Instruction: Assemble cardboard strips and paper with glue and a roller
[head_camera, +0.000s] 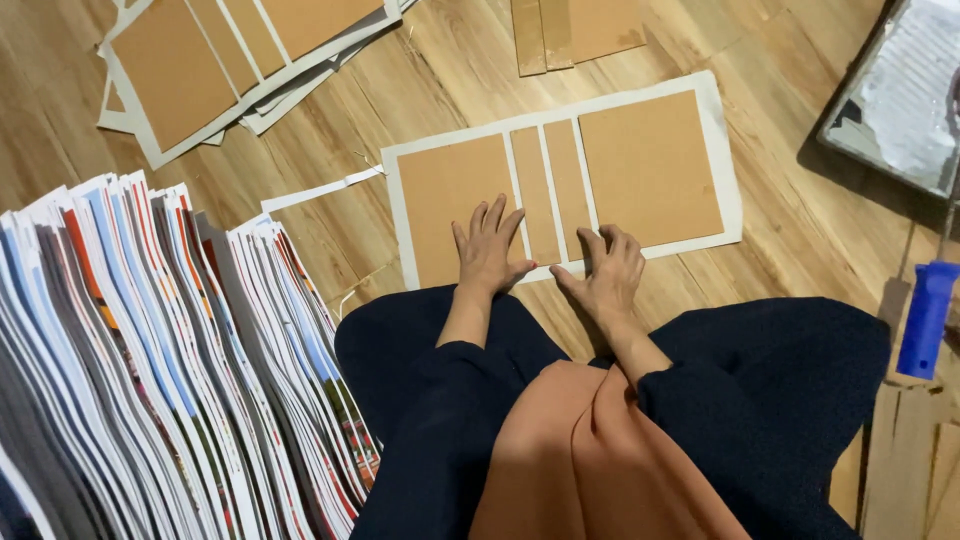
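Wooden floor (790, 250) underneath; left hand (487, 250) and right hand (607, 270) pressed flat, grips apart, on light, stiff cardboard panels (650, 165) glued onto white paper (725, 130); best lifted by edges.

White sheet (715, 110) flat on floor, 4 brown cardboard panels (650, 165) on top

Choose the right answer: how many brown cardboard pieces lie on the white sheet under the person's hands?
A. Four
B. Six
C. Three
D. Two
A. The white sheet carries four cardboard pieces: a large one under the left hand, two narrow strips in the middle, and a large one on the right, near the right hand.
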